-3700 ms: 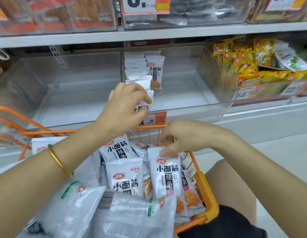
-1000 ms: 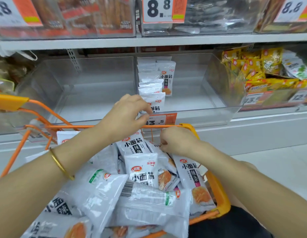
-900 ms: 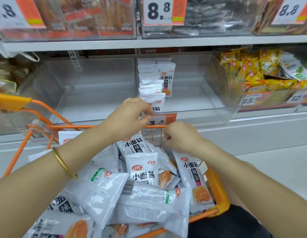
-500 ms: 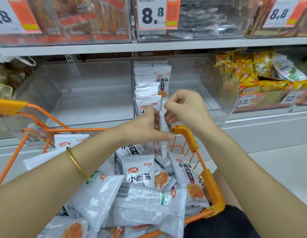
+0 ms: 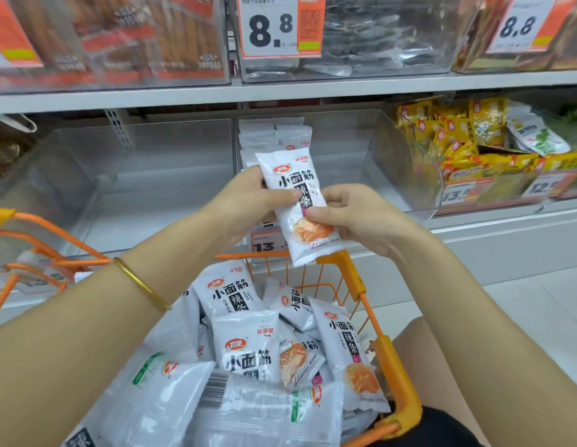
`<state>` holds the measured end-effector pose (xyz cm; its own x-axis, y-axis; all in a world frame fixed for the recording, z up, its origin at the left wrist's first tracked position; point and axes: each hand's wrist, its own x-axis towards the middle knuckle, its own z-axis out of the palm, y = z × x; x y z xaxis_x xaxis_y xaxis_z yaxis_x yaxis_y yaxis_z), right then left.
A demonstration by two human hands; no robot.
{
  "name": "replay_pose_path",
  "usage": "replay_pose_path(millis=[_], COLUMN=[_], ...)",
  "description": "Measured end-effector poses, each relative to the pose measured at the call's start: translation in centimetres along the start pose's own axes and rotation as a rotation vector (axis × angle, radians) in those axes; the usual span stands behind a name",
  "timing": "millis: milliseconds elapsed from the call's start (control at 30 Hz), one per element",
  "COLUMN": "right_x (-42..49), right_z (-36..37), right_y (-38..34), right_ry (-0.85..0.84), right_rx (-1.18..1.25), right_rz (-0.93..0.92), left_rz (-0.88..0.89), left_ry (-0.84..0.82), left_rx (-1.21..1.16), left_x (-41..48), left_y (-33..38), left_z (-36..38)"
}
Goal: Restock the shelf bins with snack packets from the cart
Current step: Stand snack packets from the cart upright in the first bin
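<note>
Hands gripped one packet (image 5: pixel 296 201) together above the cart (image 5: pixel 390 356): left hand (image 5: pixel 248 204) pinched its left edge, right hand (image 5: pixel 354 217) its right, before the bin (image 5: pixel 393 156).

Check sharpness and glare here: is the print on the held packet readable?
Head view: held packet sharp, print readable. Head view: upper left bin smeared and soft, its print illegible. Head view: hazy reflections on the clear bin wall right of the packet; lighting even, no hard shadows.

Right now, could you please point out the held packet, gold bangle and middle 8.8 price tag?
held packet (image 5: pixel 291 175), head view, upper printed front.
gold bangle (image 5: pixel 141 283), head view, band's middle.
8.8 price tag (image 5: pixel 270 27), head view, digits.
</note>
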<state>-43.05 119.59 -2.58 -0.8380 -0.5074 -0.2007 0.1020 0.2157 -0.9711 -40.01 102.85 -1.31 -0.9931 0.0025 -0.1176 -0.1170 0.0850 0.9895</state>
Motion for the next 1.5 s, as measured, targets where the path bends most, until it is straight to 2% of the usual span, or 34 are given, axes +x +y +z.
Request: replay_pose_path(millis=[133, 200, 267, 333, 467, 667, 800, 933, 1167, 1267, 1367, 1433, 1500], right_x=[2.9, 5.1, 7.8, 11.1, 16.5, 20.1, 21.0, 21.5, 20.4, 18.7, 14.0, 9.1, 4.3], right_z=[-2.7, -3.9, -4.5, -4.7, -4.1, -3.5, -2.9, -2.6, -3.0, -3.5, -3.5, -2.7, -1.7], right_y=[-0.4, -0.6, -0.4, 0.3, 1.8, 3.1, 3.2, 4.1, 3.6, 2.7, 0.7, -0.6, -1.2], right_ry=[0.179, 0.281, 0.327, 0.364, 0.445, 0.497, 0.491, 0.450, 0.483, 0.521, 0.575, 0.500, 0.259], right_rx=[0.235, 0.242, 0.136, -0.028, -0.423, -0.571, -0.577, -0.525, -0.504, -0.482, -0.469, -0.463, -0.514], right_rz=[0.062, 0.065, 0.095, 0.137, 0.175, 0.142, 0.104, 0.149, 0.136, 0.055, -0.123, -0.224, -0.226], left_rz=[0.244, 0.392, 0.438, 0.405, 0.306, 0.256, 0.276, 0.281, 0.254, 0.279, 0.351, 0.398, 0.459], left_ry=[0.324, 0.390, 0.373, 0.305, 0.200, 0.140, 0.143, 0.144, 0.110, 0.116, 0.121, 0.127, 0.144], left_rx=[0.318, 0.584, 0.900, 1.124, 1.360, 1.210, 1.160, 1.159, 1.166, 1.163, 1.106, 1.068, 1.069], left_x=[2.0, 3.0, 4.5, 6.0, 7.3, 7.3, 7.1, 7.2, 7.1, 6.0, 4.0, 2.4, 0.9], left_y=[0.3, 0.0, -0.8, -1.6, -2.6, -3.4, -3.5, -3.6, -3.2, -2.8, -1.9, -1.5, -1.6], left_z=[-1.0, -2.2, -3.5, -4.4, -4.4, -4.2, -4.1, -4.3, -4.4, -4.1, -3.4, -3.0, -2.8])
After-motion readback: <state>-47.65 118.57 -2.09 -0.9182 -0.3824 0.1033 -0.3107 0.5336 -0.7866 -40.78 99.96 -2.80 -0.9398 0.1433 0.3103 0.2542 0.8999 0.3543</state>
